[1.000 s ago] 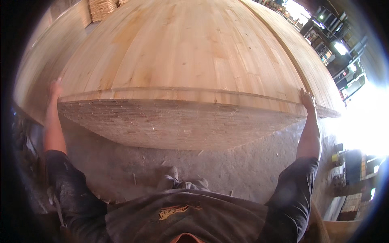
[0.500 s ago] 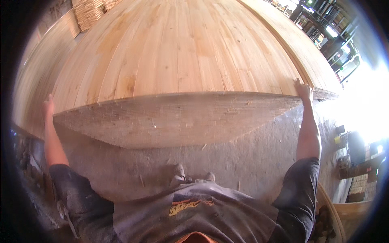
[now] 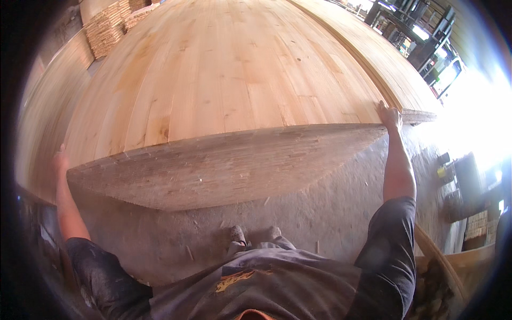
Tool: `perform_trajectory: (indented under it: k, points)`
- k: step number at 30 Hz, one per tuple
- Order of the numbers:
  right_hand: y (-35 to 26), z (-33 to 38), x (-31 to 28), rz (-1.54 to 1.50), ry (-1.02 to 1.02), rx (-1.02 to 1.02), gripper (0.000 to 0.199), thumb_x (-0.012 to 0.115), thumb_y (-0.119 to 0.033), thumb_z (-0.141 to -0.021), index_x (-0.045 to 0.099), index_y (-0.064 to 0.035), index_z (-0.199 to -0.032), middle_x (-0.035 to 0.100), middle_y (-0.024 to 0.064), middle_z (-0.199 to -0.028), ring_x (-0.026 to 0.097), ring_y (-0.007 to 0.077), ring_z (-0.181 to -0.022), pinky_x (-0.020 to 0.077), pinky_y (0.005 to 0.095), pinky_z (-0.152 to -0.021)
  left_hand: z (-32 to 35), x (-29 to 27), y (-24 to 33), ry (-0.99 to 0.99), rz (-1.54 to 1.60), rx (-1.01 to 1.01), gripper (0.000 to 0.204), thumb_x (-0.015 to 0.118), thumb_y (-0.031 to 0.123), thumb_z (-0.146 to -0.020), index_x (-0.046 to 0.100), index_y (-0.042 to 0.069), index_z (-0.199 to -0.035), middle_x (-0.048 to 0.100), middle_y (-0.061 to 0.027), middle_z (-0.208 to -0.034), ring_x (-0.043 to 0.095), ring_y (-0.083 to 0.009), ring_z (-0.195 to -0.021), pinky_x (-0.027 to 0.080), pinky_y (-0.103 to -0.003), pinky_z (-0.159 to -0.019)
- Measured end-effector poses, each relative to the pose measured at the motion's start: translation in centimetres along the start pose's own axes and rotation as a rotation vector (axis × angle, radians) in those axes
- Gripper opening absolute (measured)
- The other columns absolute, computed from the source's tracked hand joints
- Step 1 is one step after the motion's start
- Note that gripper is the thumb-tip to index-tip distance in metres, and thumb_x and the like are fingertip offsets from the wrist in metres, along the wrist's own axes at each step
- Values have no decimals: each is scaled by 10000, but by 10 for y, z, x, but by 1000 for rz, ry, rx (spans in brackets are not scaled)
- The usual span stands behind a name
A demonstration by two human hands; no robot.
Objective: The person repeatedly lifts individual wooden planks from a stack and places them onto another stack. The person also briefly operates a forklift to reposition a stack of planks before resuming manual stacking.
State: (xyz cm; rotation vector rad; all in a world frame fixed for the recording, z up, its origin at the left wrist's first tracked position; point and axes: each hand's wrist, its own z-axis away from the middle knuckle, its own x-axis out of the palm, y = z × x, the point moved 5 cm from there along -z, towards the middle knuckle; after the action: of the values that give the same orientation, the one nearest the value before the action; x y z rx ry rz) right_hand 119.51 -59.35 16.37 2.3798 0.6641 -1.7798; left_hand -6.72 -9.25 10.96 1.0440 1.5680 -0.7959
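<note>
A wide wooden panel [image 3: 213, 85] made of many joined strips lies on top of a tall stack of like panels [image 3: 213, 170], whose rough layered ends face me. My left hand [image 3: 61, 161] is at the panel's near left corner, its fingers along the side edge and partly blurred. At the near right corner, my right hand [image 3: 390, 116] is closed on the edge, with the fingers bent over the top. Both arms are stretched out wide. The undersides of both grips are hidden.
Close on the right lies another panel stack [image 3: 410, 96]; a further wooden stack [image 3: 50, 117] stands on the left. Stacked boards [image 3: 106, 29] are at the far left, dark machinery [image 3: 432, 37] at the far right. Wood scraps dot the concrete floor [image 3: 298, 216] around my shoes [image 3: 238, 234].
My view has turned slightly, so the stack's near left corner sits lower and the right side has shifted left. Both hands stay at the same panel corners.
</note>
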Motion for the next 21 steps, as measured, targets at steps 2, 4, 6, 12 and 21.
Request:
perform_trajectory:
  k: [2,4,6,12,21]
  points:
    - [-1,2,-3,-1,-16,-22,848,534,-763,-956,811,0,-1201,725,322,-1297,705,445,-1252,532,521,-1086,-2,3,-6,8,1,-59,848,287,649,-1118,689,-48,-1384,635,-302,-1467,577,-484,-1403,452,-597,-1151]
    - [-3,4,-6,18,-36,-17,864,498,-766,-967,807,5,-1207,719,324,-1308,697,452,-1266,527,526,-1096,-4,2,-2,51,21,4,840,282,641,-1118,676,-45,-1402,626,-298,-1481,570,-480,-1413,442,-596,-1163]
    - [-3,5,-4,63,-74,-18,892,450,-774,-979,800,13,-1212,711,327,-1319,686,459,-1283,520,535,-1106,-6,1,0,87,53,11,824,281,625,-1121,667,-40,-1415,621,-294,-1489,563,-477,-1423,433,-595,-1174]
    - [14,-33,40,272,-59,-286,767,436,-686,-1034,721,-54,-1361,733,285,-1257,705,446,-1215,540,553,-1042,-5,8,-2,-3,24,-51,678,302,538,-1131,633,75,-1498,606,-259,-1527,549,-458,-1448,416,-587,-1199]
    - [35,-80,80,188,-34,-390,645,428,-620,-1098,818,-111,-1168,799,227,-1038,776,461,-917,607,596,-813,41,-12,16,6,212,-172,739,381,609,-1082,662,34,-1453,589,-264,-1538,551,-470,-1442,453,-562,-1183]
